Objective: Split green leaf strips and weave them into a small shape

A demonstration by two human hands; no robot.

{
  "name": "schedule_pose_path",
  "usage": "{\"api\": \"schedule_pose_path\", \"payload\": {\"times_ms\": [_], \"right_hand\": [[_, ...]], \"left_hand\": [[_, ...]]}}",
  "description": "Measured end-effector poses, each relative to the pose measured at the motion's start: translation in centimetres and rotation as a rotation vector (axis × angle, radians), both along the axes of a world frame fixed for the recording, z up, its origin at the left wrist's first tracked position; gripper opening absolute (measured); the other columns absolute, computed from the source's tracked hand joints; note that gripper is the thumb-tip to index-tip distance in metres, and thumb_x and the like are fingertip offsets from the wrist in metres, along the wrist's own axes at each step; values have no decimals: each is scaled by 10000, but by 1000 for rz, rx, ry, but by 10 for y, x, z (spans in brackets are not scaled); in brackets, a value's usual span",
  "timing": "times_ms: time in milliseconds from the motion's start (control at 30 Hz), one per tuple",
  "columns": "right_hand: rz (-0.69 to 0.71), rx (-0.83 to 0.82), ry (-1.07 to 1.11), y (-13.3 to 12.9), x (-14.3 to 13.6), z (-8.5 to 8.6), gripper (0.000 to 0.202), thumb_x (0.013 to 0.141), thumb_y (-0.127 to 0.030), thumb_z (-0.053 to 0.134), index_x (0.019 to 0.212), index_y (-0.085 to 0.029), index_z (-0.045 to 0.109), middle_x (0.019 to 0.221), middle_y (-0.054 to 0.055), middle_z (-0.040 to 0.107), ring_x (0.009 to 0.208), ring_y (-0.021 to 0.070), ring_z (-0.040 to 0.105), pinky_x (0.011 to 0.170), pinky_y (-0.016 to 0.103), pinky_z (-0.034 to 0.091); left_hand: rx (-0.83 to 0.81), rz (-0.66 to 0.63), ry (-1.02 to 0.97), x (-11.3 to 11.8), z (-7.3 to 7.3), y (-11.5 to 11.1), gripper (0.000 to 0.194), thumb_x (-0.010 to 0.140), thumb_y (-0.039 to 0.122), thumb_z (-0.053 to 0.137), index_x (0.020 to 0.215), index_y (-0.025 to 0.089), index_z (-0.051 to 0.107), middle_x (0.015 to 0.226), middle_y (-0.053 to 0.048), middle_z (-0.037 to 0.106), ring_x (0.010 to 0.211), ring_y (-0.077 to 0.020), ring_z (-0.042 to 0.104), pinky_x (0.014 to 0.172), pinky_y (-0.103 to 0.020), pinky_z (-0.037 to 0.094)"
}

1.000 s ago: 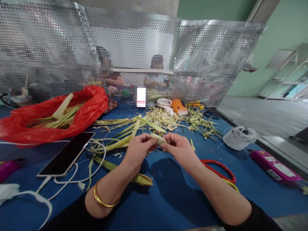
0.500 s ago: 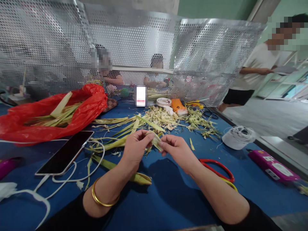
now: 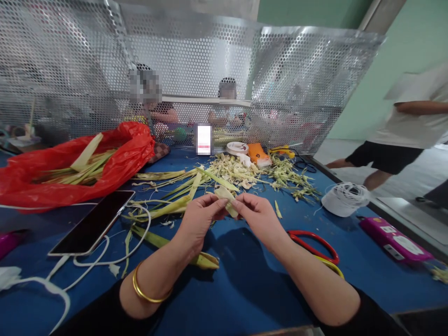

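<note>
Between my two hands is a short pale-green piece of corn husk point(image 3: 226, 195), held above the blue table point(image 3: 245, 298). My left hand point(image 3: 201, 219), with a gold bangle on its wrist, pinches the husk's left side between thumb and fingers. From the other side my right hand point(image 3: 261, 217) grips it the same way, thumb on top. Both thumbs nearly meet on the piece. Behind the hands lie long green husk strips point(image 3: 175, 205) and a heap of shredded husk bits point(image 3: 234, 170). A folded husk leaf point(image 3: 206, 260) rests under my left forearm.
A red plastic bag point(image 3: 133, 144) holding husks lies left, near a tablet point(image 3: 94, 224) with white cables. Red-handled scissors point(image 3: 317, 245), white cord point(image 3: 345, 200) and a purple power bank point(image 3: 395, 238) lie right. A perforated screen point(image 3: 196, 56) stands behind. A person point(image 3: 402, 126) is at the right.
My hands have turned the husk piece so its broad pale face shows more, and my thumbs have come closer together. The person at the right has moved further right.
</note>
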State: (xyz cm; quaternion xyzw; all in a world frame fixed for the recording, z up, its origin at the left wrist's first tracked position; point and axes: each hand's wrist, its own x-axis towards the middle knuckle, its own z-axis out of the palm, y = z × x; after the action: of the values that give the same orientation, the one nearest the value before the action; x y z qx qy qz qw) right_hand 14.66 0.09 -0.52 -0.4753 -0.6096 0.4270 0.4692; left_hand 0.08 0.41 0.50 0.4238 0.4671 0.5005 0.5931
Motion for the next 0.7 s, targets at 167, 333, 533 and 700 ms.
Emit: {"api": "schedule_pose_path", "payload": {"times_ms": [167,333,533,700], "right_hand": [[-84,33,-13,1,1,2,209,755,-381,627,694,-181,620,580,-26,517,542,110,411,515,238,334],[-80,-7,-13,1,1,4,230,774,-388,593,683,-178,614,562,-28,488,529,106,384,503,237,310],[-23,-27,-7,2,1,-3,214,727,-381,647,679,-187,570,588,-25,546,542,111,445,520,235,354],[-149,26,-118,-1,1,2,132,754,-308,572,696,-194,605,568,-29,528,518,114,438,494,235,343]], "left_hand": [[8,-24,83,0,-2,1,234,532,328,797,588,143,665,530,5,610,519,-103,528,573,-236,433],[-6,-58,101,-2,-8,3,256,566,361,783,662,144,688,586,-18,650,539,-111,549,566,-232,440],[-14,-37,85,-1,-3,2,226,589,326,765,687,150,663,640,-9,669,563,-117,591,592,-237,463],[13,-15,100,1,-1,2,178,597,282,749,641,145,644,564,5,638,513,-104,570,564,-230,454]]}}
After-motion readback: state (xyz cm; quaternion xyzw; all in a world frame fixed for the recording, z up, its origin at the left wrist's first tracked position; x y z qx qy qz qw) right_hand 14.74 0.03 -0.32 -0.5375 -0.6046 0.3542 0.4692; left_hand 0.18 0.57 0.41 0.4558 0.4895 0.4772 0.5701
